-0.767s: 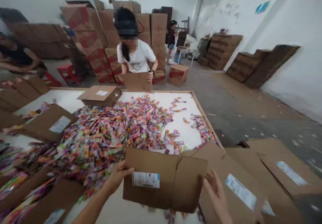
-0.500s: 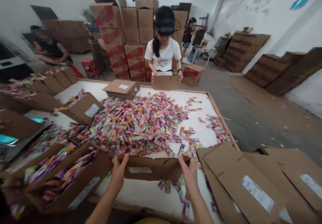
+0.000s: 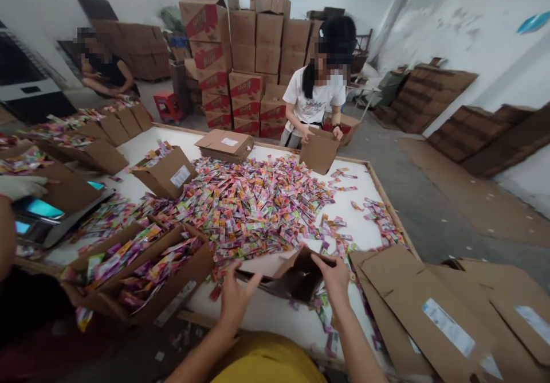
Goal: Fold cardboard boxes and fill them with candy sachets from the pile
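A small cardboard box [image 3: 301, 280], partly unfolded with its top side gaping, is held low over the near side of the white table. My left hand [image 3: 235, 298] grips its left end, thumb along the near edge and fingers partly hidden behind. At the right end, my right hand [image 3: 336, 277] is closed on the upper edge, thumb over the rim. Just beyond the box spreads a large heap of small colourful sachets [image 3: 258, 205]. Two filled boxes of sachets [image 3: 172, 282] stand left of my left hand.
Flattened cartons [image 3: 399, 297] are stacked at the right. Across the table a co-worker [image 3: 318, 96] holds another cardboard box [image 3: 318, 152]. A gloved hand [image 3: 23, 188] is at the left beside a scale [image 3: 47, 208]. Folded cartons [image 3: 224, 143] lie at the far edge.
The box in my hands has gone from flat to partly opened, tilting as its sides spread. The co-worker opposite has turned and raised their box. A gloved hand has appeared at the left.
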`<state>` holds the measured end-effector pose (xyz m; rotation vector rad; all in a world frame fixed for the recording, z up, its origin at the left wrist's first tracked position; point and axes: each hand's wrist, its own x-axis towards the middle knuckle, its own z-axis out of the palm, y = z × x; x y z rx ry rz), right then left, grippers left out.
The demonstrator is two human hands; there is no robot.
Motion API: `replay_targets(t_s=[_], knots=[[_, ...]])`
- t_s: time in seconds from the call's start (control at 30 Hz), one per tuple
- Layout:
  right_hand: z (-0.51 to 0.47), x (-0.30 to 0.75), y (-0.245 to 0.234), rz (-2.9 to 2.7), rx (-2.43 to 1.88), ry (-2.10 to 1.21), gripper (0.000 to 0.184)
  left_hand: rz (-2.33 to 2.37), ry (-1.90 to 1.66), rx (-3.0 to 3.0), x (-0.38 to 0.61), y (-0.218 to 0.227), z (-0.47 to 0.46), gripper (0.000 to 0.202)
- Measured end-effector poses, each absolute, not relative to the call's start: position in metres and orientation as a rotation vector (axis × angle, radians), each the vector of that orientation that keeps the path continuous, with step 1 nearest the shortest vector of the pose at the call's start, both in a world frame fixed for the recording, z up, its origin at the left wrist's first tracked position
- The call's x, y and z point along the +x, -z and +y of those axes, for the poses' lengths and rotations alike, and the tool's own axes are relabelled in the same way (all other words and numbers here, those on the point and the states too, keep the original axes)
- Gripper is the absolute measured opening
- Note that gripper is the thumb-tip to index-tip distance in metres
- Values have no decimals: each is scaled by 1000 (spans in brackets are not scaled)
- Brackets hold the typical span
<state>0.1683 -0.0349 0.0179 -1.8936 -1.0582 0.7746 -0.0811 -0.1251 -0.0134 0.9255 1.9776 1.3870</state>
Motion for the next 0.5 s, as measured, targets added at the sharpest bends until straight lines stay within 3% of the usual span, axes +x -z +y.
replay_targets(t_s=[0.1, 0.17, 0.23, 0.37, 0.43, 0.5], knots=[[-30, 146, -17, -1209, -1851, -686, 46, 1858, -1352, 1126, -80, 10, -137, 69], [-28, 138, -15, -1352, -1799, -665, 47, 1760, -1295, 1375, -89, -1, -136, 54], [-25, 139, -16, -1464, -1822, -619, 43, 1677, -997, 1553, -101, -22, -130, 46], [-13, 155, -33, -1590, -2037, -629, 26, 1687, -254, 1701, -121, -71, -113, 55], [-10, 162, -49, -1665, -2071, -741, 25, 1690, -152, 1830, -127, -84, -104, 39], [-15, 169, -63, -1771, -1980, -905, 34, 1755, -169, 1794, -131, -83, -95, 41]])
